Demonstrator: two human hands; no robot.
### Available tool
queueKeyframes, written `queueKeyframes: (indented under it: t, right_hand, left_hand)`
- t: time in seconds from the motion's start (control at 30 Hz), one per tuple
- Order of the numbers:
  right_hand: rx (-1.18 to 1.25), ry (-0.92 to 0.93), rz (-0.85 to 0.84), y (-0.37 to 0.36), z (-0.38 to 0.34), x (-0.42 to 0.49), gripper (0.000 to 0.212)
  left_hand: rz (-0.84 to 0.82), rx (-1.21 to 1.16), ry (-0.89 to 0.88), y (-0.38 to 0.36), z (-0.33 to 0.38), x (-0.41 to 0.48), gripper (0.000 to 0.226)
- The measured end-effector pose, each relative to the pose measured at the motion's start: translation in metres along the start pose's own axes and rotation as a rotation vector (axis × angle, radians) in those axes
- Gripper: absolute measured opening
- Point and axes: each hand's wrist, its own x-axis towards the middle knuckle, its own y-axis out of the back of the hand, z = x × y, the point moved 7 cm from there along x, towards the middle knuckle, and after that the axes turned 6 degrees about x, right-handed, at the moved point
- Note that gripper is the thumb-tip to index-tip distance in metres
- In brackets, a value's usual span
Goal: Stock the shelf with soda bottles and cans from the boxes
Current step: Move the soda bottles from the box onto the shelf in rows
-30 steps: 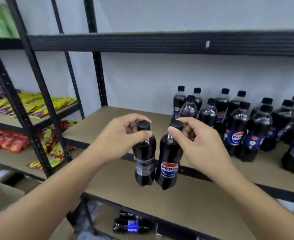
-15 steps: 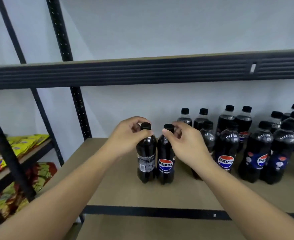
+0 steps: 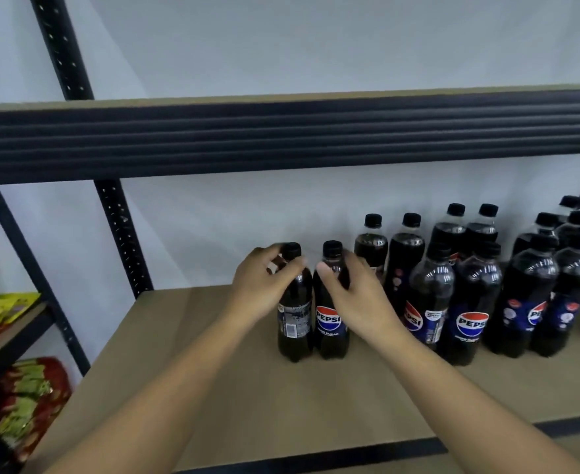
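The left bottle [image 3: 294, 323] and the right bottle [image 3: 330, 323] no longer hang in the air before the shelf [image 3: 247, 388]; they now stand upright on its board, side by side, just left of the stocked bottles [image 3: 470, 302]. The left hand [image 3: 264, 289] and the right hand [image 3: 357, 299] grip lower than before, at the necks, so both caps show above them

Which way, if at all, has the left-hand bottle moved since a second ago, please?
Yes: the left-hand bottle moved inward past the front rail onto the shelf board.
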Motion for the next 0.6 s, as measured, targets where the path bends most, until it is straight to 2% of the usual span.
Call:
queueKeyframes:
  t: [0.03,0.13,0.2,0.27,0.37,0.43,0.6]
  right_hand:
    - [0.055,-0.012,-0.042,-0.005,0.003,-0.007,0.032]
    - [0.133,-0.147,-0.182,-0.015,0.029,-0.036,0.065]
    - [0.107,-0.263,-0.318,-0.024,0.059,-0.061,0.081]
    - [0.055,-0.318,-0.378,-0.029,0.082,-0.079,0.096]
    - [0.005,-0.333,-0.303,-0.029,0.098,-0.08,0.087]
    - [0.002,-0.337,-0.243,-0.033,0.102,-0.073,0.078]
    - [-0.083,-0.28,-0.098,-0.045,0.106,-0.045,0.07]
  left_hand:
    - [-0.023,0.004,-0.006,-0.005,-0.005,-0.004,0.01]
    - [-0.105,-0.056,-0.043,-0.023,-0.024,-0.023,0.039]
    - [-0.198,-0.022,-0.038,-0.038,-0.047,-0.037,0.042]
    - [-0.308,0.084,0.032,-0.056,-0.079,-0.053,0.05]
    - [-0.373,0.144,0.109,-0.074,-0.112,-0.066,0.061]
    - [-0.329,0.148,0.132,-0.077,-0.12,-0.059,0.059]
    - [-0.206,0.177,0.22,-0.081,-0.132,-0.028,0.048]
